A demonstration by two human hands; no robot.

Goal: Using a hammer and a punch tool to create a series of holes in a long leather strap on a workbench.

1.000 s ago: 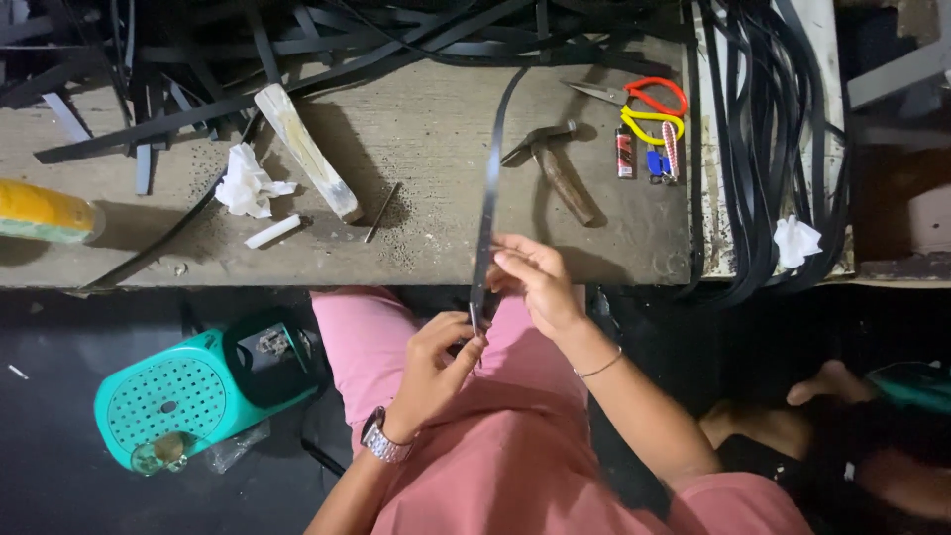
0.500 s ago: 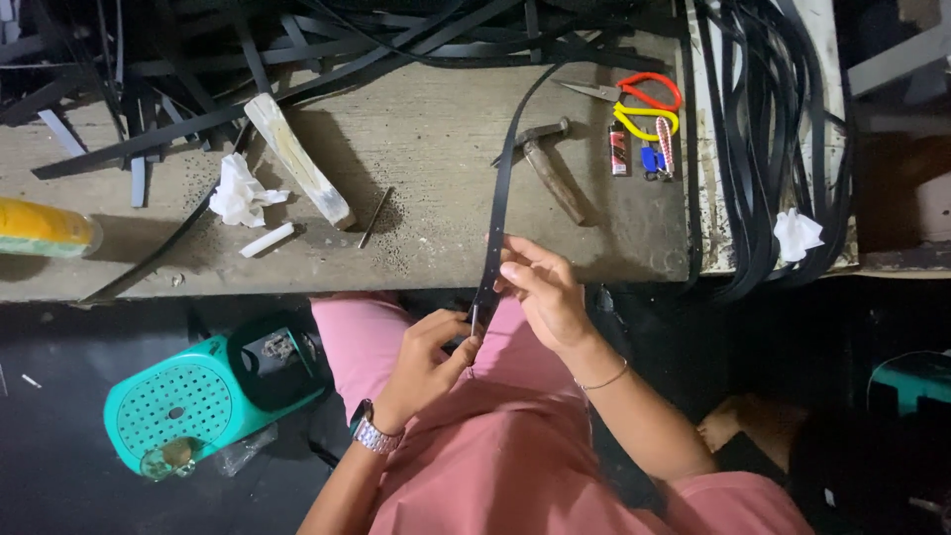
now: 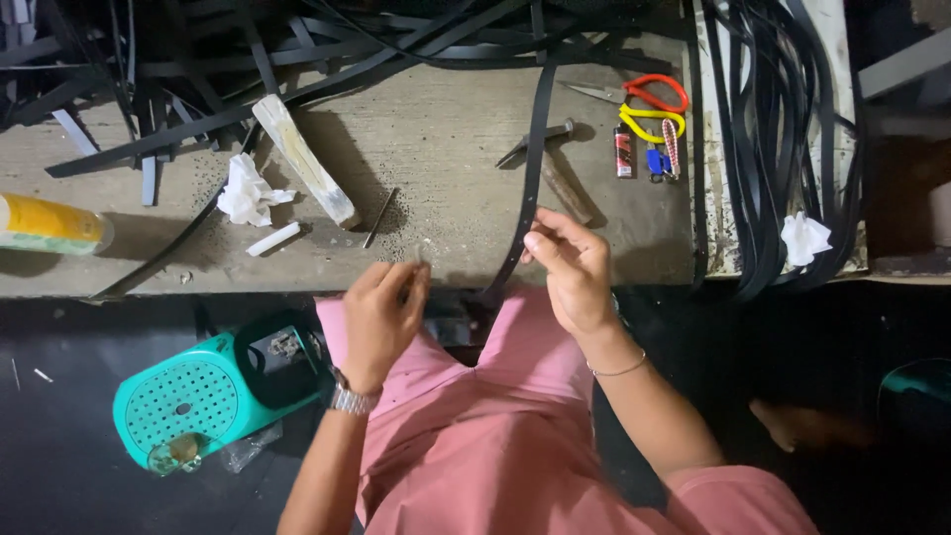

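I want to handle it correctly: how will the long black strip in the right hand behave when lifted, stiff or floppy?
Probably floppy: the long black flat strip bends from the concrete bench down to the right hand. Likely light, since only fingertips pinch it. It looks smooth, so it may slide through a loose grip.

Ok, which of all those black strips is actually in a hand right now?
The single black strip running down the middle of the workbench, beside the hammer. The right hand pinches its lower part; the others lie in piles at the back and right.
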